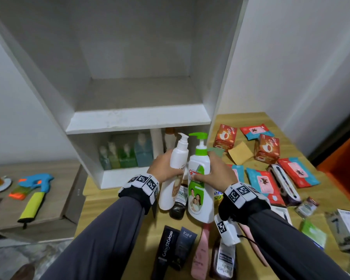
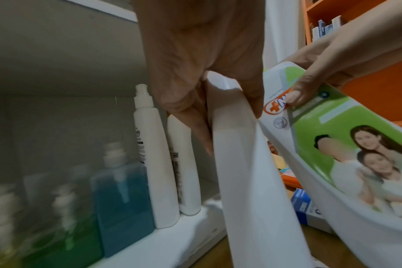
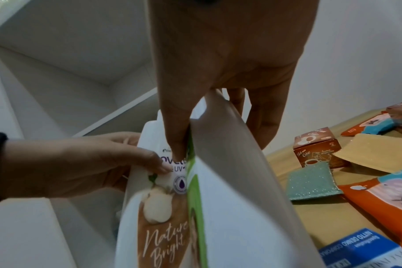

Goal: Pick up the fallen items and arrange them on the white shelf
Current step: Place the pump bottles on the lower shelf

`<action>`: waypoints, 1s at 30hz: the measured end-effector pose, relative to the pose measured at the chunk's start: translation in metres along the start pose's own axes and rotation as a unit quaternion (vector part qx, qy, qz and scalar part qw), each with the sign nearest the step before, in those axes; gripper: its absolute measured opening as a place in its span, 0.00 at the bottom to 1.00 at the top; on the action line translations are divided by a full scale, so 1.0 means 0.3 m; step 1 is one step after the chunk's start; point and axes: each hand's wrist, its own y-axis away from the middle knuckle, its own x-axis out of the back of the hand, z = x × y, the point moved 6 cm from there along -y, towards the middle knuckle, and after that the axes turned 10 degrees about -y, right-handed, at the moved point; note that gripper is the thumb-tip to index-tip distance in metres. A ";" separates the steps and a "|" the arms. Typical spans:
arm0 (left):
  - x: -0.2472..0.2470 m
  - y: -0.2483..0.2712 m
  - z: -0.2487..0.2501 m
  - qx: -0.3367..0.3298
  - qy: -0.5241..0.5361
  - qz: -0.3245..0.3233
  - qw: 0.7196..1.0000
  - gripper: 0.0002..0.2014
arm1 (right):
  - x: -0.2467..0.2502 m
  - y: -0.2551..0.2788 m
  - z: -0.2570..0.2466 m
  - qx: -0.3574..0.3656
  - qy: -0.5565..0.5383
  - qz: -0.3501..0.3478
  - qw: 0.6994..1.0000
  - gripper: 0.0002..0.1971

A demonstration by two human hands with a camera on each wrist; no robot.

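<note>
- Nearest the head camera: dark grey sleeves and marker-covered wristbands, both forearms reaching forward side by side.
- Left hand (image 1: 164,166) wrapped round the upper body of the white lotion pump bottle (image 1: 175,174), thumb on the front label, fingers curled behind; a firm hold.
- Right hand (image 1: 216,172) clamped the same way on the green-capped soap pump bottle (image 1: 200,182), thumb tip pressed on the red-and-white logo, fingers round the far side.
- Both bottles near upright, long axes running from the bases below the grips to the pump heads above them, tops leaning slightly away toward the shelf; bodies touching or just beside each other between the two hands.
- White shelf (image 1: 138,119) straight ahead of both grips: lower compartment level with the pump heads, holding green and blue square bottles (image 1: 127,154) at left and two tall white bottles (image 2: 154,163) to their right.
- Free floor of that compartment apparently just beyond the left hand, right of the tall white bottles; left hand the nearer to it, so probably first in.
- Judged step: carrying both bottles forward for standing upright; pump heads likely need to pass under the board above.
- Below and behind the grips, on the wooden table (image 1: 257,118): dark tubes, a pink tube, tea boxes (image 1: 266,148) and wipe packs (image 1: 300,174) not yet shelved.
</note>
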 end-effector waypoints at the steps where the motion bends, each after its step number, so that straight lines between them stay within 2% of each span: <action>1: -0.003 -0.013 0.002 0.000 -0.005 -0.005 1.000 0.31 | -0.003 -0.009 0.007 0.000 0.001 -0.003 1.000 0.34; 8: -0.031 -0.084 -0.008 0.014 0.044 0.047 0.998 0.30 | -0.026 -0.042 0.009 0.024 0.018 0.006 1.000 0.35; 15: -0.078 -0.125 0.001 0.023 0.071 0.076 0.994 0.25 | -0.010 -0.035 0.019 0.027 0.020 0.086 0.996 0.33; 19: -0.096 -0.144 0.007 0.057 0.110 0.119 0.985 0.21 | -0.001 -0.029 0.028 0.026 0.017 0.119 0.992 0.35; 23: -0.114 -0.179 0.010 0.069 0.122 0.152 0.978 0.22 | 0.002 -0.035 0.043 0.017 0.020 0.137 0.990 0.36; 27: -0.135 -0.203 0.015 0.069 0.104 0.151 0.981 0.23 | 0.001 -0.045 0.066 0.014 0.018 0.150 0.988 0.34; 30: -0.156 -0.201 -0.005 0.089 0.085 0.127 0.984 0.26 | -0.009 -0.056 0.078 0.008 0.020 0.140 0.990 0.33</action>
